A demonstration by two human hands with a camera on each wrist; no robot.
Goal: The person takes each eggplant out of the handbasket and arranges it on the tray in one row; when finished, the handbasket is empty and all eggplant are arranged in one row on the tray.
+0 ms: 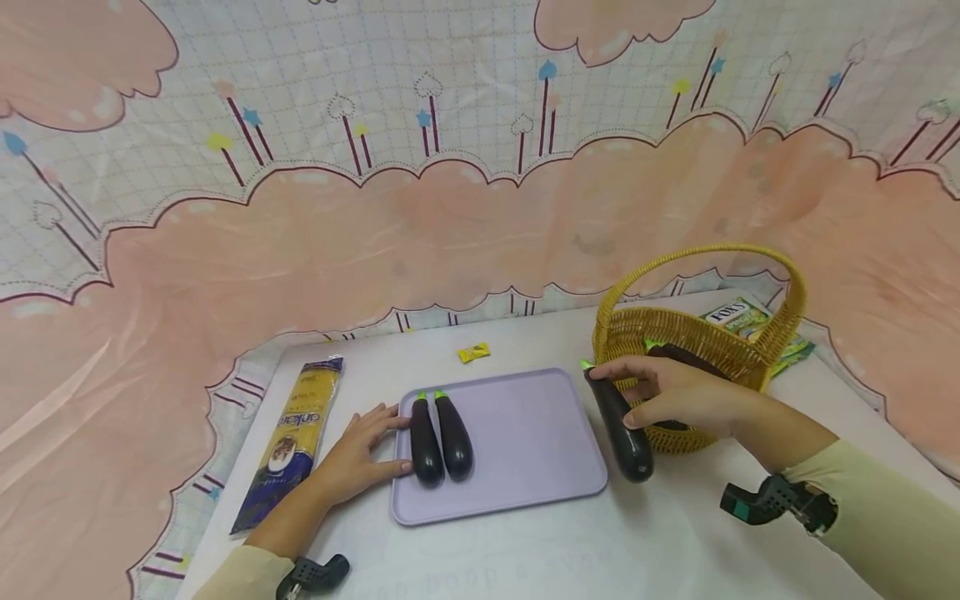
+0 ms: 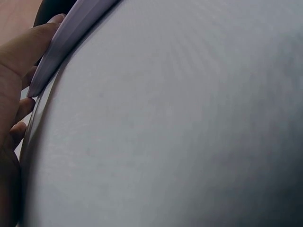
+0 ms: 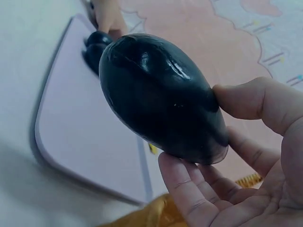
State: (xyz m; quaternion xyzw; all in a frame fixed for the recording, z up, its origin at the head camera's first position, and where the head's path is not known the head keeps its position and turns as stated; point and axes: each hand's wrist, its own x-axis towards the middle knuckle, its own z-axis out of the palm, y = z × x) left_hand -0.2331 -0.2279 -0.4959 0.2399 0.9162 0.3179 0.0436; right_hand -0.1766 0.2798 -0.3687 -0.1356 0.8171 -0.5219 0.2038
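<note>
My right hand (image 1: 678,396) holds a dark eggplant (image 1: 621,425) with a green stem cap, between thumb and fingers. It hangs tilted between the tray and the wicker basket (image 1: 720,333); its rounded end fills the middle of the right wrist view, where the thumb and fingertips (image 3: 177,175) press its sides. More eggplants (image 1: 690,360) lie inside the basket, partly hidden by the hand. On the lilac tray (image 1: 517,442), a left eggplant (image 1: 425,442) and a right eggplant (image 1: 454,437) lie side by side. My left hand (image 1: 363,454) rests extended fingers and thumb on the tray's left rim.
A yellow and blue packet (image 1: 288,442) lies left of the tray, beside the left forearm. Behind the tray is a small yellow wrapped sweet (image 1: 473,352). Green FOX'S packaging (image 1: 750,321) sits behind the basket. The basket's tall handle (image 1: 705,250) arches above its rim.
</note>
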